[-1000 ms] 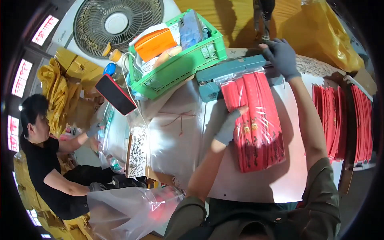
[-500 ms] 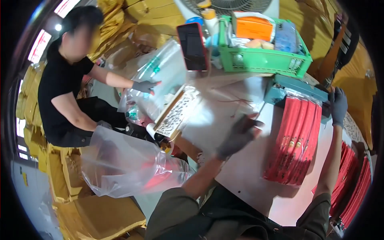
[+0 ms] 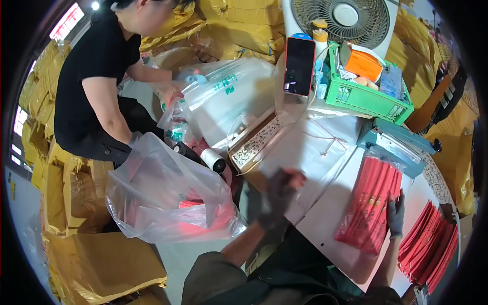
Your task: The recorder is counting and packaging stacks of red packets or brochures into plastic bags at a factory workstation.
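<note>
A clear-bagged bundle of red envelopes (image 3: pixel 368 203) lies on the white table, its upper end against a teal bag sealer (image 3: pixel 394 145). My right hand (image 3: pixel 396 213), in a dark fingerless glove, grips the bundle's right edge, thumb toward the top; its other fingers are partly hidden. My left hand (image 3: pixel 283 190), gloved likewise, hovers over the table's left edge, away from the bundle. Motion smears its fingers, so I cannot tell whether it holds anything. More red envelopes (image 3: pixel 427 246) stand in rows at the right edge.
A large clear bag (image 3: pixel 173 198) with red packs inside sits left of the table. Beyond it, a seated co-worker (image 3: pixel 96 86) handles plastic bags. A patterned box (image 3: pixel 256 142), a phone (image 3: pixel 299 66), a green crate (image 3: pixel 368 99) and a fan (image 3: pixel 345 18) stand toward the back.
My right hand has left the sealer's handle end and come down to the bundle's right edge. My left hand has drawn back leftward. The view has shifted, and the co-worker leans further forward.
</note>
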A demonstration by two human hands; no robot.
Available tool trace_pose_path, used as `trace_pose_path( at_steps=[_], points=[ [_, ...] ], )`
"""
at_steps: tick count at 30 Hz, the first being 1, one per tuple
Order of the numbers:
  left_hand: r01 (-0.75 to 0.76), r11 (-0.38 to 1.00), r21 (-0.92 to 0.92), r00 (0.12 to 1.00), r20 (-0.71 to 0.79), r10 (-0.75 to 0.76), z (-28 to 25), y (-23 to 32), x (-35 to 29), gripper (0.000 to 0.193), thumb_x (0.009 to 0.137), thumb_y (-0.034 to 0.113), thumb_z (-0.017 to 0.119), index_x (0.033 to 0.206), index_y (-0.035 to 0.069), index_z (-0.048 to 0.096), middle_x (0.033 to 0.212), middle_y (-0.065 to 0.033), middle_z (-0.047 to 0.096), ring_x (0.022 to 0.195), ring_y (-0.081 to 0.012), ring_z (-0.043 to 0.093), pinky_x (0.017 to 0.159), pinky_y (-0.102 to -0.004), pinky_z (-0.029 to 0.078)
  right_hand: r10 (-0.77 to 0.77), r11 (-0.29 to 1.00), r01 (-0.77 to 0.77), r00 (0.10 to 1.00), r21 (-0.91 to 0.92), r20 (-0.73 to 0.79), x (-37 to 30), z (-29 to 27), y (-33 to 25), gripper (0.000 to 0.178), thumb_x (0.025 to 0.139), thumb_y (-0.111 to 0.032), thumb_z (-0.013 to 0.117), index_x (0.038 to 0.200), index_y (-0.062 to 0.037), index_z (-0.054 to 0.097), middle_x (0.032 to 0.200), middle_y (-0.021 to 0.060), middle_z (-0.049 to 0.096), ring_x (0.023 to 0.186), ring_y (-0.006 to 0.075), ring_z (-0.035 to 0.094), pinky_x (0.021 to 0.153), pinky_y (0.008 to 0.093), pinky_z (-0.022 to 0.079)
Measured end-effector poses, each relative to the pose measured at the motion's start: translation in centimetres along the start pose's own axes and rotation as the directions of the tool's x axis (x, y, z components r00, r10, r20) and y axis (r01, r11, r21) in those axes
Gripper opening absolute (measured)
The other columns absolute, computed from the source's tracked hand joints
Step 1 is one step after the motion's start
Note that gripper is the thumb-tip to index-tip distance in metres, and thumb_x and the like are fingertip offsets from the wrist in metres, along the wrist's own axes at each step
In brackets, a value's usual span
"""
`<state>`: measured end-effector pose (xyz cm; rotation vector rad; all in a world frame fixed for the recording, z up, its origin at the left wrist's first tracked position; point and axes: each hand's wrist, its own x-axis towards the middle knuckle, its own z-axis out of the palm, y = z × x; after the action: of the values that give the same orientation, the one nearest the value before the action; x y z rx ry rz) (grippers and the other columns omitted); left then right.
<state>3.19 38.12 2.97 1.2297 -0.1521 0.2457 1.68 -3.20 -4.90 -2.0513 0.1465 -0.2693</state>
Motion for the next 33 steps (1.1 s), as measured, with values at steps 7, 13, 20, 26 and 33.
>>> trace_pose_path(
  at_steps=[7, 13, 20, 26, 33],
  points=[
    [0.201, 0.979, 0.041, 0.755, 0.631, -0.181, 9.3, -3.1, -6.2, 0.024, 0.083, 0.008, 0.06, 0.106, 0.001, 0.057, 0.099, -0.0089, 0.06, 0.094, -0.0137, 0.056, 0.082, -0.0282, 0.044, 0.047, 0.997, -0.045, 0.998, 0.066, -0.033, -3.0, 2.6, -2.1, 0.056, 0.095, -0.019, 0.046, 0.141, -0.0009, 0.02, 0.121, 0.013, 0.048, 0.101, 0.0139, 0.048, 0.088, 0.0263, 0.039],
    [0.003, 0.976, 0.219, 0.534, 0.825, -0.187, 13.0, -6.2, -11.1, 0.049, 0.082, 0.011, 0.055, 0.127, -0.003, 0.042, 0.123, -0.0218, 0.046, 0.115, -0.0273, 0.047, 0.096, -0.036, 0.038, 0.044, 0.999, -0.045, 0.997, 0.016, 0.055, -2.3, 1.3, -5.8, 0.069, 0.091, -0.021, 0.053, 0.145, -0.01, 0.012, 0.071, 0.006, 0.055, 0.061, 0.0135, 0.052, 0.058, 0.0272, 0.044],
    [0.068, 0.952, 0.297, 0.729, 0.637, -0.251, 17.5, -6.4, -11.8, 0.063, 0.081, 0.014, 0.064, 0.132, -0.005, 0.034, 0.137, -0.0264, 0.034, 0.129, -0.0352, 0.035, 0.104, -0.0382, 0.032, -0.165, 0.835, -0.148, 0.851, -0.53, -0.498, -6.4, -18.4, -6.9, 0.061, 0.086, -0.026, 0.062, 0.136, -0.0029, 0.035, 0.12, 0.0181, 0.053, 0.109, 0.0242, 0.054, 0.091, 0.0338, 0.043],
    [-0.293, 0.891, 0.347, 0.744, 0.668, -0.016, 21.3, -6.4, -12.5, 0.065, 0.08, 0.014, 0.064, 0.135, 0.0, 0.033, 0.143, -0.022, 0.026, 0.134, -0.033, 0.026, 0.105, -0.0382, 0.03, -0.193, 0.631, -0.363, 0.783, -0.686, -0.592, -14.2, -34.7, 0.9, 0.059, 0.089, -0.037, 0.054, 0.136, -0.0052, 0.038, 0.137, 0.0183, 0.041, 0.125, 0.0316, 0.042, 0.102, 0.0368, 0.034],
    [-0.23, 0.937, 0.264, 0.682, 0.73, -0.038, 31.2, -12.1, -8.5, 0.069, 0.076, 0.019, 0.064, 0.135, 0.007, 0.03, 0.143, -0.0304, 0.017, 0.13, -0.0431, 0.027, 0.103, -0.0447, 0.031, 0.007, 0.667, -0.473, 0.777, -0.575, -0.63, -17.1, -39.6, 9.0, 0.061, 0.093, -0.041, 0.046, 0.136, 0.0001, 0.035, 0.141, 0.0175, 0.036, 0.131, 0.0281, 0.034, 0.104, 0.0322, 0.031]
  ],
)
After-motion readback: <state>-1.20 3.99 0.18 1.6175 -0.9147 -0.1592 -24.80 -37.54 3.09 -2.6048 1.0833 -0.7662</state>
